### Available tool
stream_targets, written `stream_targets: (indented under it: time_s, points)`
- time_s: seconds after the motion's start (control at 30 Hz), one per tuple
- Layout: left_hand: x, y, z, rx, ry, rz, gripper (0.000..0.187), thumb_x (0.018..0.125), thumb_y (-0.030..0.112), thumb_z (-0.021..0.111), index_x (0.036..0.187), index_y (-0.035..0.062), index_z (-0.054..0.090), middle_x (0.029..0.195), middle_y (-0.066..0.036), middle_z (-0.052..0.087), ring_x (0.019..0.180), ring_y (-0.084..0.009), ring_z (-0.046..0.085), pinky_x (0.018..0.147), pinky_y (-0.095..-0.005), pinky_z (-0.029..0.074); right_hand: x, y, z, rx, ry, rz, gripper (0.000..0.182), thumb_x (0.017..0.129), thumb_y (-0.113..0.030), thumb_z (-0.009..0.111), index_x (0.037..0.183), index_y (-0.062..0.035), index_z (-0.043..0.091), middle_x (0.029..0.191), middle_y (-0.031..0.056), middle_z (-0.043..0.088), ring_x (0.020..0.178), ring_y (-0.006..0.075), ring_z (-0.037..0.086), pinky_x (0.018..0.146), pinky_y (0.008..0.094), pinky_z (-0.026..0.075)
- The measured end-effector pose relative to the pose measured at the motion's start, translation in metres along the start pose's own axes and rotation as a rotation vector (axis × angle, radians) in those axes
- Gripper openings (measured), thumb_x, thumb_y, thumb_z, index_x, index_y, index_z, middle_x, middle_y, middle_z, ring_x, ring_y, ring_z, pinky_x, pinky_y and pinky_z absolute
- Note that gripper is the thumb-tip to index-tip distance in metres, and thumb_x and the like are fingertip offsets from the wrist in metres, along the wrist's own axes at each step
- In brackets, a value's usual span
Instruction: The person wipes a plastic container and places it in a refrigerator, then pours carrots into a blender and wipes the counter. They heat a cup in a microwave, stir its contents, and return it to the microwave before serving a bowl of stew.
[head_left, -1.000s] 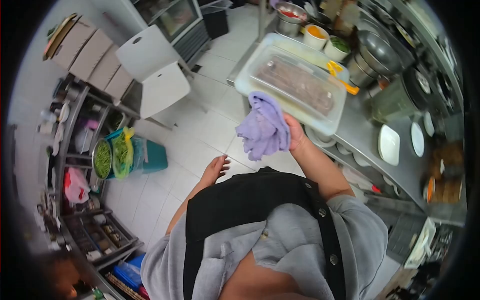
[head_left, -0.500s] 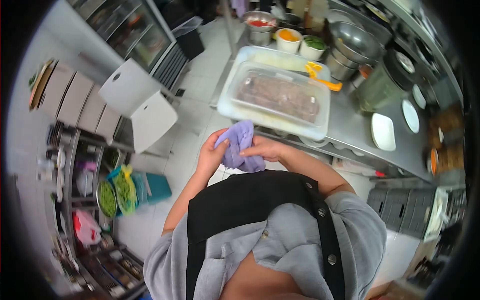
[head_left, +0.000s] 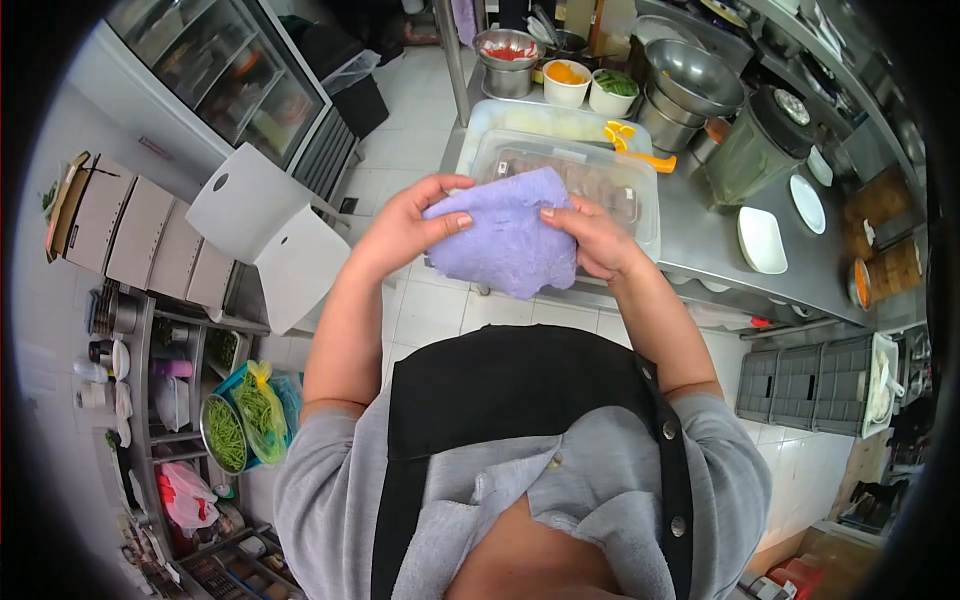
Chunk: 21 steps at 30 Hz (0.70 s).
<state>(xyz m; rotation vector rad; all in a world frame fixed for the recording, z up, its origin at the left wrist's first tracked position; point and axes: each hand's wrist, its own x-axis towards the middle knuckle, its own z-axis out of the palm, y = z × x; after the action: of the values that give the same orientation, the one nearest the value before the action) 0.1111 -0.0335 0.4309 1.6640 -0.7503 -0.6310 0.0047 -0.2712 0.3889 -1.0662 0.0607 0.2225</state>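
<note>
A purple cloth (head_left: 505,235) is stretched between my two hands in front of my chest. My left hand (head_left: 415,228) grips its left side, with the thumb on top and the other fingers partly hidden. At the opposite side, my right hand (head_left: 592,238) pinches the cloth under its thumb. Behind the cloth, a clear lidded plastic container (head_left: 648,222) with brownish contents rests on a whitish cutting board (head_left: 490,113); the cloth hides part of both. Orange slices (head_left: 617,135) and an orange-handled knife (head_left: 655,161) lie at the board's right edge.
The steel counter (head_left: 705,245) carries steel bowls (head_left: 690,80), a blender jug (head_left: 755,150) and a white dish (head_left: 762,240). On the left stand a white chair (head_left: 300,260), a stack of boxes (head_left: 145,230) and a bowl of green beans (head_left: 224,435).
Both hands have risen toward the counter and moved farther apart. The cloth, bunched up before, is now spread flatter between them.
</note>
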Motion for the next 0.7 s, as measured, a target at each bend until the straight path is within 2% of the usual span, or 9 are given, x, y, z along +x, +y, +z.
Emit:
stream_targets:
  time_s: [0.03,0.07,0.17,0.2,0.27,0.37,0.47,0.57,0.7]
  points:
    - [0.002,0.005,-0.005,-0.08,-0.021,-0.003,0.048,0.083,0.014,0.069,0.127,0.0068,0.051,0.103,-0.004,0.062,0.097,-0.0133,0.057,0.084,-0.027,0.046,-0.002,-0.01,0.006,-0.003,0.025,-0.006,0.041,0.091,-0.02,0.057,0.125,0.0013,0.048,0.118,0.0124,0.058,0.105,0.0215,0.059,0.09,0.0363,0.048]
    - [0.005,0.003,-0.01,-0.196,-0.062,0.07,0.057,0.088,0.036,0.063,0.133,0.0063,0.045,0.111,-0.01,0.061,0.103,-0.0192,0.058,0.09,-0.0323,0.046,-0.004,-0.017,0.011,0.067,0.002,-0.053,0.042,0.091,-0.021,0.057,0.126,0.0011,0.048,0.118,0.0128,0.058,0.105,0.0219,0.059,0.091,0.0369,0.048]
    - [0.016,-0.03,-0.001,-0.878,-0.007,0.03,0.073,0.09,0.059,0.046,0.134,0.002,0.04,0.123,-0.013,0.056,0.112,-0.023,0.054,0.094,-0.0369,0.045,-0.012,-0.02,0.013,0.223,-0.03,-0.104,0.047,0.09,-0.024,0.058,0.127,0.0009,0.046,0.121,0.0136,0.057,0.108,0.0225,0.058,0.092,0.0389,0.048]
    - [0.013,-0.047,0.006,-0.795,-0.016,-0.129,0.09,0.084,0.074,0.028,0.133,-0.001,0.04,0.132,-0.016,0.049,0.12,-0.026,0.049,0.099,-0.0412,0.042,-0.016,-0.007,0.005,0.238,-0.016,-0.067,0.049,0.09,-0.026,0.059,0.128,0.001,0.045,0.121,0.0137,0.057,0.109,0.0222,0.057,0.094,0.0396,0.047]
    - [0.002,-0.08,0.03,-0.995,-0.081,-0.253,0.075,0.09,0.06,0.044,0.132,-0.0017,0.042,0.127,-0.015,0.053,0.116,-0.0247,0.053,0.097,-0.0386,0.044,-0.021,0.018,0.001,0.239,0.054,0.035,0.048,0.087,-0.021,0.063,0.127,0.0005,0.047,0.119,0.0131,0.057,0.108,0.0223,0.058,0.089,0.0391,0.05]
    - [-0.011,-0.093,0.054,-0.648,-0.101,-0.267,0.058,0.089,0.036,0.061,0.129,-0.0025,0.044,0.122,-0.013,0.056,0.111,-0.0228,0.055,0.094,-0.0362,0.045,-0.03,0.051,-0.011,0.051,0.059,0.072,0.046,0.086,-0.018,0.064,0.126,0.0002,0.049,0.117,0.0121,0.059,0.107,0.0214,0.058,0.089,0.0382,0.05]
    - [-0.014,-0.092,0.058,-0.63,-0.08,-0.321,0.051,0.083,0.014,0.069,0.127,-0.0015,0.046,0.118,-0.011,0.058,0.107,-0.021,0.057,0.092,-0.035,0.047,-0.037,0.057,-0.015,0.012,0.064,0.037,0.044,0.086,-0.015,0.063,0.124,0.0019,0.049,0.115,0.0108,0.06,0.103,0.0198,0.059,0.089,0.0346,0.048]
    - [-0.011,-0.081,0.046,-0.529,-0.135,-0.222,0.051,0.084,0.012,0.068,0.128,-0.0012,0.046,0.118,-0.011,0.058,0.107,-0.021,0.057,0.091,-0.0362,0.047,-0.043,0.044,-0.009,-0.123,0.037,-0.052,0.039,0.086,-0.009,0.06,0.122,0.0012,0.052,0.114,0.0103,0.06,0.102,0.0194,0.059,0.09,0.0328,0.046]
    - [-0.016,-0.048,0.028,-0.532,-0.156,-0.014,0.021,0.083,0.004,0.063,0.104,0.0042,0.061,0.117,-0.014,0.059,0.102,-0.0226,0.059,0.086,-0.0356,0.049,-0.065,0.018,0.001,-0.478,0.024,-0.158,0.032,0.085,0.002,0.051,0.115,-0.0026,0.059,0.112,0.0093,0.061,0.103,0.0187,0.058,0.09,0.032,0.045]
